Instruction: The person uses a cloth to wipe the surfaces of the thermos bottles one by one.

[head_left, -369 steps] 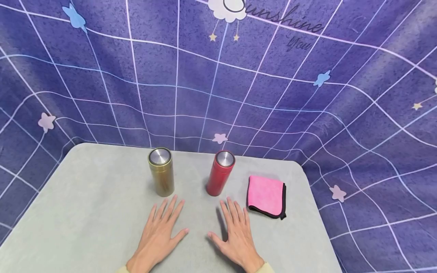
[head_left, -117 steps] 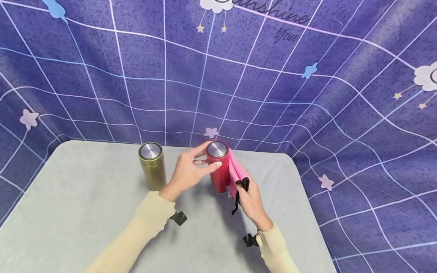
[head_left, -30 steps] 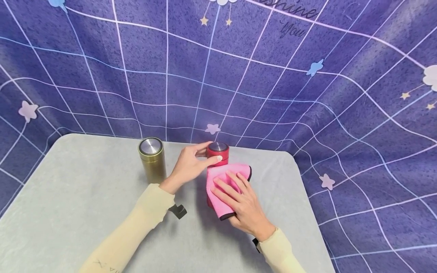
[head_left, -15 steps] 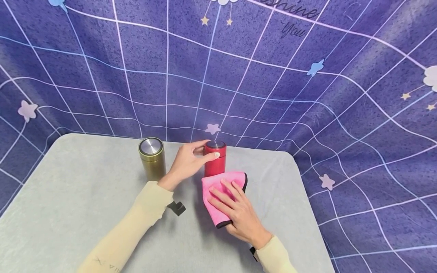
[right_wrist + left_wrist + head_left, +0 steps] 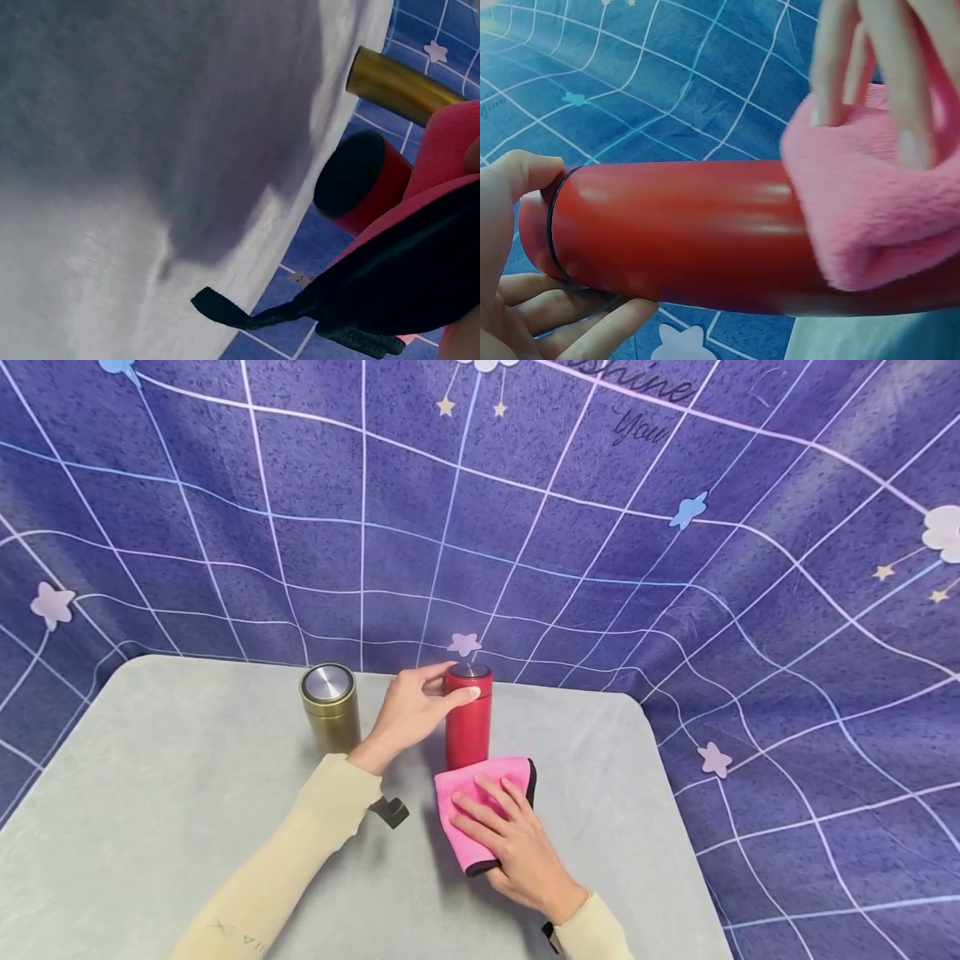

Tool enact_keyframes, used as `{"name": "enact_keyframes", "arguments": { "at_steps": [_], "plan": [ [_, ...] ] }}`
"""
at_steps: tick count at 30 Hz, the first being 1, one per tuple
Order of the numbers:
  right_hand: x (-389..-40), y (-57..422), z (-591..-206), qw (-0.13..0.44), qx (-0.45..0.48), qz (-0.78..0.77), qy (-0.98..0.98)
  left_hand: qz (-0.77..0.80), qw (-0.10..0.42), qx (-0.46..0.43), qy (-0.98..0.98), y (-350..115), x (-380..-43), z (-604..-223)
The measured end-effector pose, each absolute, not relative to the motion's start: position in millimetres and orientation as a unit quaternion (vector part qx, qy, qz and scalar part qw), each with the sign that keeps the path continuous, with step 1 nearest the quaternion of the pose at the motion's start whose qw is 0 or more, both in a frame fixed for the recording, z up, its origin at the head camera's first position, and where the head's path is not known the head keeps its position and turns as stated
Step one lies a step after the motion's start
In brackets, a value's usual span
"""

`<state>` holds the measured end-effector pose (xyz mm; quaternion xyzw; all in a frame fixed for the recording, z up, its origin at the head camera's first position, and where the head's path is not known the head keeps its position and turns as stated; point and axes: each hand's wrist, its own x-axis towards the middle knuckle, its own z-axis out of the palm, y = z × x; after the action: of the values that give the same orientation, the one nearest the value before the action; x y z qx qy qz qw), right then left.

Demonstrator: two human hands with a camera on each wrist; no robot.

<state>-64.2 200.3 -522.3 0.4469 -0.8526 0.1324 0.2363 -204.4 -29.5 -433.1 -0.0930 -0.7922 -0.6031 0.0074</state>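
Observation:
My left hand (image 5: 411, 714) grips the red thermos flask (image 5: 468, 727) around its lid, thumb in front and fingers behind. The flask is tilted, and its dark base shows off the table in the right wrist view. Against its lower part my right hand (image 5: 517, 843) holds a pink cloth (image 5: 450, 797) with black edging, fingers spread over it and thumb hidden beneath. In the left wrist view, the cloth (image 5: 885, 202) wraps over the red barrel (image 5: 682, 232), pressed by the right fingertips. Left of the hands a gold thermos flask (image 5: 330, 710) stands upright.
The grey-white table (image 5: 150, 777) reaches to a purple grid-patterned curtain (image 5: 315, 510) behind and at both sides. The left forearm partly covers the gold flask's base. Black straps (image 5: 390, 812) sit at the wrists.
Over the last second the cloth and right hand have slid down the red flask, baring more of its barrel. Earlier, both hands lay flat and the cloth lay folded at the right.

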Motion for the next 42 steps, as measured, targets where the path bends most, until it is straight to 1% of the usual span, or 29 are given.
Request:
{"name": "enact_keyframes", "arguments": {
  "at_steps": [16, 25, 34, 42],
  "plan": [
    [-50.1, 196.2, -543.7, 0.2, 0.419, 0.147, -0.874, -0.602, 0.025, -0.095, -0.793, -32.8, -208.8, -430.8],
    [-57.8, 190.9, -545.3, 0.228, 0.411, 0.19, -0.862, -0.599, 0.017, -0.095, -0.795, -30.1, -206.9, -427.8],
    [-73.1, 190.9, -533.3, 0.239, 0.412, 0.208, -0.854, -0.591, 0.021, -0.104, -0.8, -27.3, -202.3, -430.7],
    [-83.9, 187.6, -516.8, 0.268, 0.411, 0.229, -0.841, -0.592, 0.023, -0.105, -0.799, -27.9, -200.2, -432.4]
  ]
}}
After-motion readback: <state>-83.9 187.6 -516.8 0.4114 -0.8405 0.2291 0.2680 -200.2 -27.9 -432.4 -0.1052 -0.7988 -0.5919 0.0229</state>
